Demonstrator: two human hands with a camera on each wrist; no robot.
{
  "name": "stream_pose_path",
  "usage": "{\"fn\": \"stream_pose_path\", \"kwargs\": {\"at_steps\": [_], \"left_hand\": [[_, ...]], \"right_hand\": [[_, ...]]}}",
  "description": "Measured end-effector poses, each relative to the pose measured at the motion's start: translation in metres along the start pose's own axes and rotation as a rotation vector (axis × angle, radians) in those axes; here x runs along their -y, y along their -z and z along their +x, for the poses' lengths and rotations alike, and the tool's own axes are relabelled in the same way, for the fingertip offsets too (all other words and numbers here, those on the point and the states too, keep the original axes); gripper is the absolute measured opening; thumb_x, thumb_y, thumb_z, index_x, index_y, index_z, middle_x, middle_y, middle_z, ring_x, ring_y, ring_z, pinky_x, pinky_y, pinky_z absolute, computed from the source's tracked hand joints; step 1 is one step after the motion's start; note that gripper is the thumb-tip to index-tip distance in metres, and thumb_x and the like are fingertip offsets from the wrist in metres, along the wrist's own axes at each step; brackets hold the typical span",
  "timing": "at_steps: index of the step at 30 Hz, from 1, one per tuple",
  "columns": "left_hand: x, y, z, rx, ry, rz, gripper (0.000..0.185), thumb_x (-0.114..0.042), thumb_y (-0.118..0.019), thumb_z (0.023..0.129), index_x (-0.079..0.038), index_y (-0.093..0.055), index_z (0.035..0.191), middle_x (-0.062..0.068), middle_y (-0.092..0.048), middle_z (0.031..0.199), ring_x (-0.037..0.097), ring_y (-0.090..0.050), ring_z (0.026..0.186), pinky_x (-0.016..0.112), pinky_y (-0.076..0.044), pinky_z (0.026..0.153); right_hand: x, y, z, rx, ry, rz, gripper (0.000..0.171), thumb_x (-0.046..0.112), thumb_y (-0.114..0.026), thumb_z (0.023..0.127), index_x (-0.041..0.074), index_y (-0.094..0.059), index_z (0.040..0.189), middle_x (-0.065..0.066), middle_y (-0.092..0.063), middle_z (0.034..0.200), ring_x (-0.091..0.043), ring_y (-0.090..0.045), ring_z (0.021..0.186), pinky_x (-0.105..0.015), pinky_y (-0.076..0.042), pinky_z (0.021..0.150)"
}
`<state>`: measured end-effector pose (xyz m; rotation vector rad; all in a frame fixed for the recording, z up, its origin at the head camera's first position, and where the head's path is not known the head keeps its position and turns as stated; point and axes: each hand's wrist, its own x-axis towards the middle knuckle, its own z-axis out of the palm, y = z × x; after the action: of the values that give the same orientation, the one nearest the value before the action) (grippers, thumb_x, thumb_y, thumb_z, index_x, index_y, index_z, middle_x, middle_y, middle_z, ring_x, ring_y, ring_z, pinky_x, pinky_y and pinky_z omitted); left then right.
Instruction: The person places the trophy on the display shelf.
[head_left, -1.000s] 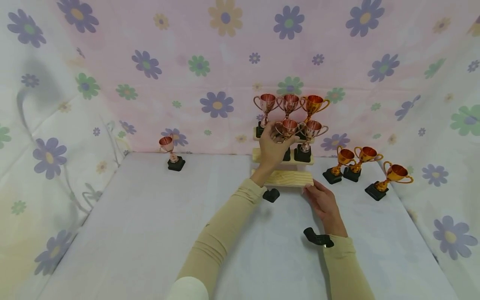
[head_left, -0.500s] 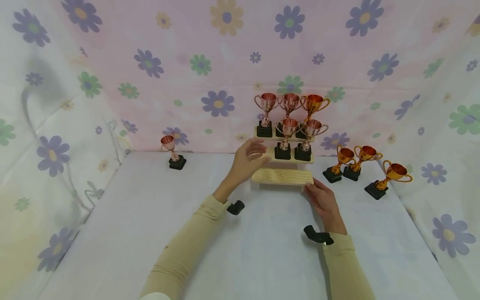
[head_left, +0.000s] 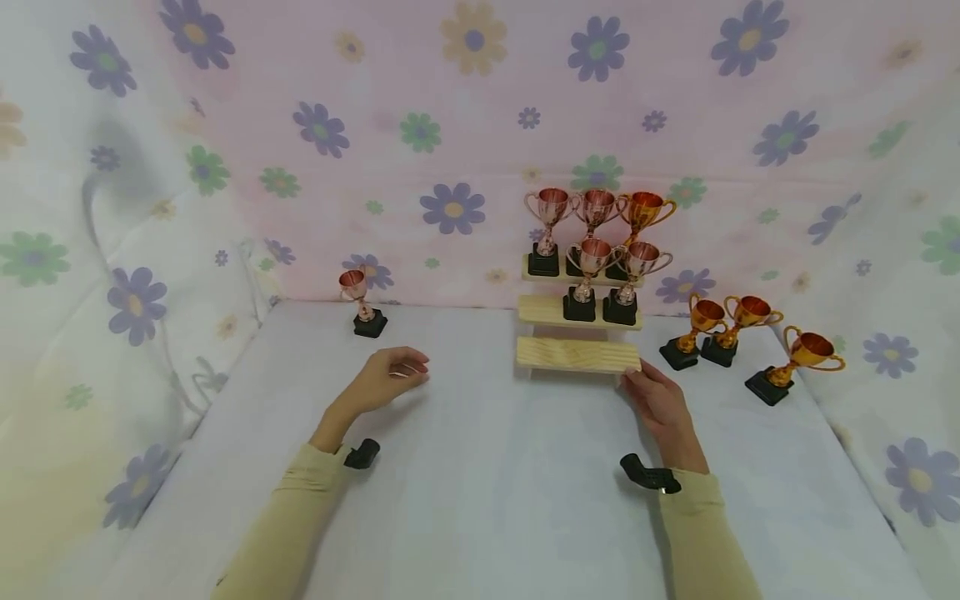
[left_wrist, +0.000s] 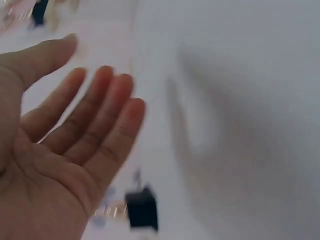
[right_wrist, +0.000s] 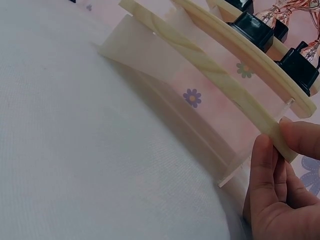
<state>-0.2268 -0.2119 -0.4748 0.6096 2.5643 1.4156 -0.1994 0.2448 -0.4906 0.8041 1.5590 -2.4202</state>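
Note:
My left hand [head_left: 384, 382] hovers over the white table with loosely bent fingers and holds nothing. Just beyond it, a rose-gold trophy cup [head_left: 360, 302] stands on its black base. With thumb above and fingers below, my right hand [head_left: 663, 408] pinches the right end of the lowest board of a wooden tiered display stand [head_left: 577, 354]. Two rose-gold trophies [head_left: 590, 279] occupy the middle and right of the second tier. Up on the top tier are two more rose-gold trophies [head_left: 550, 218] and a gold trophy [head_left: 645, 218], their bases partly hidden. The lowest board is bare.
Three gold trophies, one of them nearest the right edge [head_left: 797, 362], stand on the table [head_left: 480, 500] to the right of the stand. A flowered cloth backdrop [head_left: 465, 125] rises behind and at both sides. Each wrist carries a black camera mount [head_left: 649, 477].
My left hand has come off a trophy on the second tier and swung left, away from the stand, toward the lone rose-gold trophy. The right hand keeps its grip on the lowest board.

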Motion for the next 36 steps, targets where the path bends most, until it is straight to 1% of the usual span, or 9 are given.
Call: {"fn": "stream_pose_path", "kwargs": {"at_steps": [4, 8, 11, 13, 15, 19, 24, 28, 36], "left_hand": [[0.006, 0.043, -0.018, -0.007, 0.094, 0.154, 0.032, -0.016, -0.069, 0.098, 0.008, -0.067, 0.119, 0.017, -0.072, 0.109, 0.03, -0.068, 0.103, 0.044, -0.058, 0.093], [0.004, 0.081, -0.035, -0.044, 0.299, 0.268, 0.042, -0.024, -0.068, 0.098, 0.01, -0.065, 0.121, 0.025, -0.07, 0.112, 0.038, -0.066, 0.104, 0.047, -0.058, 0.087], [0.005, 0.098, -0.043, -0.131, 0.452, 0.303, 0.059, -0.029, -0.069, 0.096, 0.016, -0.053, 0.132, 0.035, -0.062, 0.124, 0.048, -0.061, 0.111, 0.052, -0.057, 0.086], [0.01, 0.103, -0.044, -0.224, 0.495, 0.303, 0.074, -0.028, -0.072, 0.094, 0.017, -0.039, 0.143, 0.04, -0.052, 0.135, 0.052, -0.053, 0.122, 0.059, -0.054, 0.094], [0.021, 0.105, -0.04, -0.337, 0.462, 0.265, 0.089, -0.024, -0.076, 0.091, 0.016, -0.024, 0.151, 0.042, -0.041, 0.144, 0.055, -0.043, 0.132, 0.063, -0.046, 0.105], [0.052, 0.099, -0.026, -0.518, 0.281, 0.148, 0.111, -0.019, -0.085, 0.084, 0.005, -0.006, 0.16, 0.035, -0.025, 0.158, 0.052, -0.028, 0.144, 0.065, -0.031, 0.117], [0.07, 0.085, -0.005, -0.594, 0.178, -0.057, 0.116, -0.019, -0.087, 0.082, -0.007, -0.005, 0.163, 0.022, -0.021, 0.164, 0.043, -0.026, 0.149, 0.057, -0.027, 0.123], [0.066, 0.075, 0.009, -0.646, 0.136, -0.133, 0.104, -0.011, -0.085, 0.083, -0.004, -0.016, 0.161, 0.024, -0.03, 0.16, 0.042, -0.034, 0.145, 0.055, -0.031, 0.122], [0.032, 0.061, 0.024, -0.723, 0.103, -0.298, 0.083, 0.002, -0.078, 0.086, 0.003, -0.031, 0.154, 0.027, -0.045, 0.146, 0.042, -0.047, 0.133, 0.054, -0.038, 0.117]], "right_hand": [[0.002, 0.002, 0.0, -0.008, -0.005, 0.013, 0.066, 0.009, -0.06, 0.103, 0.017, -0.031, 0.161, -0.004, -0.037, 0.16, -0.01, -0.054, 0.121, -0.017, -0.05, 0.101], [0.002, 0.003, 0.001, -0.002, -0.004, 0.018, 0.066, 0.009, -0.06, 0.103, 0.017, -0.03, 0.161, -0.003, -0.039, 0.157, -0.009, -0.055, 0.119, -0.017, -0.052, 0.099], [0.001, 0.004, 0.001, -0.002, 0.0, 0.025, 0.065, 0.009, -0.059, 0.103, 0.018, -0.031, 0.161, -0.002, -0.039, 0.157, -0.01, -0.054, 0.12, -0.017, -0.051, 0.1], [0.001, 0.004, 0.002, 0.0, 0.003, 0.03, 0.066, 0.008, -0.059, 0.103, 0.017, -0.031, 0.161, -0.002, -0.039, 0.156, -0.009, -0.055, 0.119, -0.017, -0.051, 0.1], [0.001, 0.004, 0.002, 0.0, 0.006, 0.027, 0.066, 0.008, -0.06, 0.102, 0.017, -0.031, 0.161, -0.002, -0.042, 0.154, -0.009, -0.056, 0.118, -0.017, -0.051, 0.101], [0.001, 0.004, 0.0, 0.001, 0.009, 0.025, 0.066, 0.008, -0.06, 0.102, 0.016, -0.031, 0.161, 0.0, -0.045, 0.15, -0.008, -0.057, 0.116, -0.018, -0.05, 0.102], [0.002, 0.001, -0.001, 0.008, 0.001, 0.027, 0.067, 0.009, -0.061, 0.102, 0.017, -0.031, 0.161, -0.001, -0.043, 0.152, -0.01, -0.055, 0.12, -0.018, -0.049, 0.104], [0.001, 0.003, 0.002, 0.0, -0.002, 0.038, 0.067, 0.01, -0.063, 0.101, 0.018, -0.033, 0.16, 0.0, -0.046, 0.148, -0.01, -0.056, 0.119, -0.017, -0.052, 0.099], [0.001, 0.004, 0.002, -0.016, 0.002, 0.023, 0.066, 0.01, -0.063, 0.101, 0.017, -0.034, 0.16, -0.001, -0.045, 0.152, -0.011, -0.055, 0.121, -0.017, -0.052, 0.099]]}}
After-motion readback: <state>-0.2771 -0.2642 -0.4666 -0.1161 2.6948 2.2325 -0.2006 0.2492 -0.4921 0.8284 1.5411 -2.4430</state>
